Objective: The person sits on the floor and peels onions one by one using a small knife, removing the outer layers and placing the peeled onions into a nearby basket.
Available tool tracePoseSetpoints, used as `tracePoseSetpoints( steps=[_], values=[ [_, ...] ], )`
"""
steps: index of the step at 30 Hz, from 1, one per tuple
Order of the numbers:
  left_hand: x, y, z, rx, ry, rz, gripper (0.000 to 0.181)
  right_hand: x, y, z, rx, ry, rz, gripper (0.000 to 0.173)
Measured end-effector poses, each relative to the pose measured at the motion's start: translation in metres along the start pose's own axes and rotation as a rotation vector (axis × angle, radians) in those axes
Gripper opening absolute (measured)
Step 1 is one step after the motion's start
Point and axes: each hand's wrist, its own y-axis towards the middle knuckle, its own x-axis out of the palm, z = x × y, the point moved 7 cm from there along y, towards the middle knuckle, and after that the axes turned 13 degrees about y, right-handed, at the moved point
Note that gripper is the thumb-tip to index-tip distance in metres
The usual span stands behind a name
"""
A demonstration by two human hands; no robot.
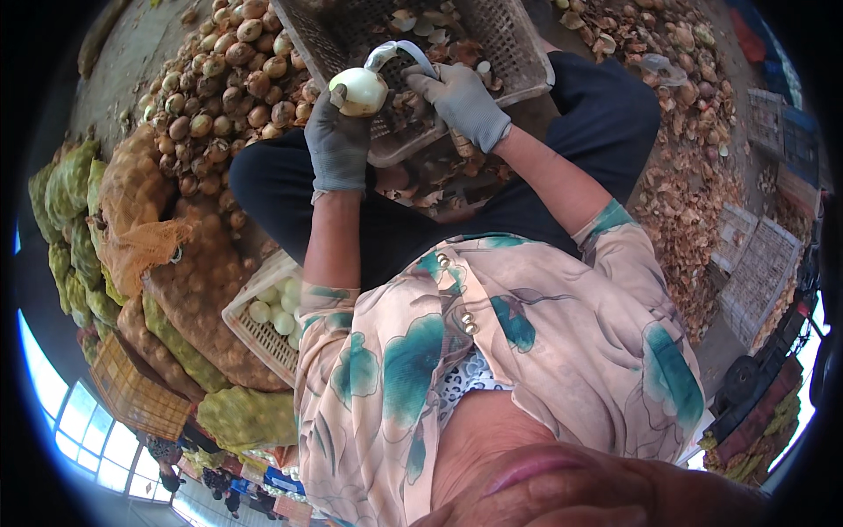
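My left hand (339,135), in a grey knit glove, holds a peeled pale onion (363,92) over the near left corner of a plastic crate (411,141). A thin, pale strip of onion skin (388,51) arches from the top of the onion to my right hand (461,102). My right hand, gloved in grey too, pinches the strip's end between thumb and fingers. Below its palm shows a brown, handle-like piece (463,143); I cannot tell what it is. Loose onion skins (464,53) and scraps lie inside the crate.
Unpeeled onions (230,85) are heaped at the left, beside full mesh sacks (197,296). A pale crate (263,332) by my left side holds peeled onions (283,323). Skins (685,217) litter the floor at the right, near more crates (757,283). People (220,484) are far off, lower left.
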Motion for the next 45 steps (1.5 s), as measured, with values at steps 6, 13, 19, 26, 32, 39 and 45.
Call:
tracePoseSetpoints(
  steps=[6,13,19,26,32,39,45],
  values=[
    [0.010,-0.002,0.004,0.072,0.106,-0.025,0.036,0.016,-0.005,-0.006,0.009,0.219,-0.017,0.028],
    [0.027,-0.014,0.015,0.155,0.310,0.029,0.041,0.006,-0.009,-0.019,-0.142,-0.028,0.123,0.032],
    [0.033,-0.014,0.018,0.266,0.592,-0.023,0.040,-0.005,-0.002,-0.015,-0.061,-0.086,0.120,0.028],
    [0.021,-0.006,0.009,0.007,0.017,-0.015,0.038,0.029,-0.036,-0.035,-0.610,-0.590,0.155,0.046],
    [0.020,-0.006,0.002,-0.049,-0.131,-0.049,0.039,0.038,-0.033,-0.027,-0.650,-0.651,0.118,0.056],
    [0.027,-0.013,0.018,0.009,-0.025,-0.019,0.028,0.013,-0.005,0.002,-0.274,-0.293,0.131,0.037],
    [0.017,-0.008,0.008,0.018,-0.024,-0.067,0.050,0.007,-0.010,-0.022,0.003,0.282,0.009,0.043]
  ],
)
